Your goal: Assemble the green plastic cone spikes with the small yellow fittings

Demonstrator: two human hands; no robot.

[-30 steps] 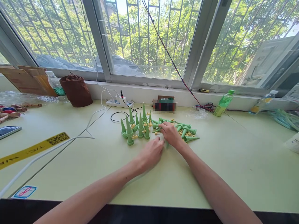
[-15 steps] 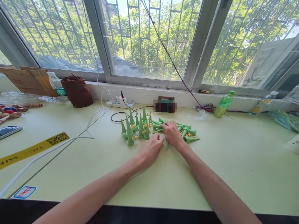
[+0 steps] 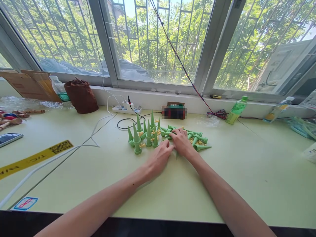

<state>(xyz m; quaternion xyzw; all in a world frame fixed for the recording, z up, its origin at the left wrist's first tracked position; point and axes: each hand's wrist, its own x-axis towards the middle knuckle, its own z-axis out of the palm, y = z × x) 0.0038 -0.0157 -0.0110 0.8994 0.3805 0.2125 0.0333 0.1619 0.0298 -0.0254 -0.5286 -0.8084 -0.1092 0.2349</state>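
My left hand (image 3: pixel 161 154) is closed, its fingertips pinched together almost against my right hand; whatever sits between them is hidden. My right hand (image 3: pixel 182 142) is curled closed around a green plastic watering spike (image 3: pixel 176 154), whose pointed end shows below the palm. To the left of my hands, several green watering spikes (image 3: pixel 136 141) stand upright on their caps, small yellow valves (image 3: pixel 142 145) sticking out at their sides. Beyond and to the right of my right hand lies a loose pile of green spikes (image 3: pixel 197 137) mixed with yellow pieces.
On the pale table (image 3: pixel 247 171), a white cable (image 3: pixel 93 131) runs down the left side near a yellow tape strip (image 3: pixel 37 158). Along the window sill are a brown pouch (image 3: pixel 81 97), a power strip (image 3: pixel 127 108), a blurred dark device (image 3: pixel 174 112) and a green bottle (image 3: pixel 236 111).
Both hands stay in nearly the same place, with only slight finger movement. The standing spikes and the pile have not moved.
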